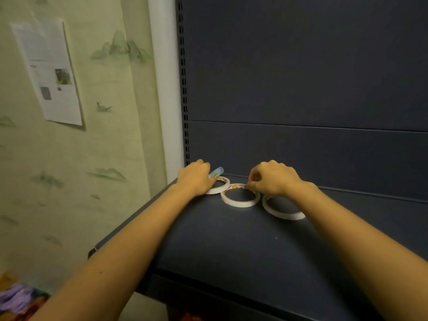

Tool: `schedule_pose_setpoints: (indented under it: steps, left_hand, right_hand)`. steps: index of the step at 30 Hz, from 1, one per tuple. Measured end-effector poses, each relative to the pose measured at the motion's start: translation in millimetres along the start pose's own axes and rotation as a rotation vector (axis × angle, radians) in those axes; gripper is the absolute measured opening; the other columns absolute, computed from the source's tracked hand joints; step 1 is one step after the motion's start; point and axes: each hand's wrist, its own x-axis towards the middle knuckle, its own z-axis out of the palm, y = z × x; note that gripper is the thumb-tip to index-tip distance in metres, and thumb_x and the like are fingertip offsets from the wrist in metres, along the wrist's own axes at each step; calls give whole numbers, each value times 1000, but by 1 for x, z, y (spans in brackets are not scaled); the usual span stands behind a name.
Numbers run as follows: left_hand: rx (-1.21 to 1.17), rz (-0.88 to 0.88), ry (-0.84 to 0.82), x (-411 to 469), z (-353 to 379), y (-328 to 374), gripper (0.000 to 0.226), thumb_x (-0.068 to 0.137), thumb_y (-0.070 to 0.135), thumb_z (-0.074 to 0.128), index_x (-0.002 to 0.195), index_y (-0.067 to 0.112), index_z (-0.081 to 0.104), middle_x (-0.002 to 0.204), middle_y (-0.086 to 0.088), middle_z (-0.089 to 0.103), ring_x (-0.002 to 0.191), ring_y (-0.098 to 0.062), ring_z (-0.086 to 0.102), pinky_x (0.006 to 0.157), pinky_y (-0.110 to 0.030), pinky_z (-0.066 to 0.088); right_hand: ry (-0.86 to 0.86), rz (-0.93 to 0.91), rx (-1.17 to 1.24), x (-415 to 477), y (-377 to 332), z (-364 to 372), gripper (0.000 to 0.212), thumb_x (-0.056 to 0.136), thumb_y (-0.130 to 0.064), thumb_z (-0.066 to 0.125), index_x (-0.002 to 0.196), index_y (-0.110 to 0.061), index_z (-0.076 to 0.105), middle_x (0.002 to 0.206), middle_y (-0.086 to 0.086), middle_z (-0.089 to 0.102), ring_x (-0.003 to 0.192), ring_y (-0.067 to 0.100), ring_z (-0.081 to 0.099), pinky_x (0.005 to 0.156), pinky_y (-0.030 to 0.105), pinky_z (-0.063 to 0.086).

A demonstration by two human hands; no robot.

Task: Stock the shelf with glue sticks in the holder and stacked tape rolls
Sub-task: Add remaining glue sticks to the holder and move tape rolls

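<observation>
Three white tape rolls lie flat in a row on the dark blue shelf (231, 239). My left hand (196, 178) lies over the left roll (220, 184) and grips a pale blue glue stick (217, 170) whose end pokes out past the fingers. The middle roll (239, 199) touches the left one. My right hand (273, 178) pinches the far rim of the middle roll with curled fingers. The right roll (283, 210) lies partly under my right wrist. No holder is in view.
The shelf's dark back panel (301, 89) rises behind the rolls, with a slotted upright (184, 100) at its left edge. A green patterned wall with a paper sheet (48, 70) stands to the left. Colourful items (20, 300) lie low at the bottom left.
</observation>
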Motion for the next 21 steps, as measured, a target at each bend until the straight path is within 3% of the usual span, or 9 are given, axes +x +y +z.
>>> schedule_pose_setpoints:
  steps: [4, 7, 11, 15, 17, 21]
  left_hand:
    - [22, -8, 12, 19, 20, -1, 46, 94, 46, 47, 114, 6, 58, 121, -11, 54, 112, -28, 52, 81, -36, 42]
    - [-7, 24, 107, 26, 24, -3, 41, 96, 39, 47, 102, 2, 63, 109, -13, 63, 104, -29, 55, 77, -35, 40]
    - [-290, -1, 196, 23, 9, -17, 44, 95, 41, 47, 87, 2, 66, 82, -9, 59, 80, -26, 56, 64, -32, 38]
    - [-473, -5, 242, 14, -9, -41, 29, 91, 31, 57, 98, 4, 66, 86, -2, 59, 81, -18, 53, 74, -30, 41]
    - [-527, 3, 255, 7, -15, -51, 26, 89, 27, 61, 98, 3, 66, 85, 0, 57, 81, -15, 52, 79, -31, 44]
    - [-608, 34, 258, -9, -24, -60, 24, 88, 24, 64, 96, 2, 66, 84, -2, 58, 78, -16, 51, 73, -27, 42]
  right_hand:
    - [4, 72, 38, 5, -3, 7, 11, 92, -38, 56, 90, -28, 61, 99, -1, 65, 90, 18, 60, 75, 33, 49]
    - [-3, 114, 70, 10, -11, 11, 17, 92, -39, 55, 99, -25, 64, 102, 0, 65, 91, 18, 60, 74, 31, 48]
    - [33, 173, 121, 23, -31, 19, 31, 92, -40, 55, 112, -19, 64, 110, 4, 64, 100, 23, 61, 81, 35, 50]
    - [26, 240, 150, 40, -56, 32, 41, 94, -46, 48, 114, -12, 59, 110, 8, 61, 102, 27, 59, 83, 38, 47]
    - [13, 274, 145, 45, -65, 38, 44, 94, -42, 48, 124, -10, 50, 121, 10, 57, 111, 29, 56, 85, 38, 43]
    - [53, 323, 188, 48, -69, 40, 46, 95, -34, 50, 131, -7, 40, 128, 13, 53, 116, 32, 53, 88, 38, 42]
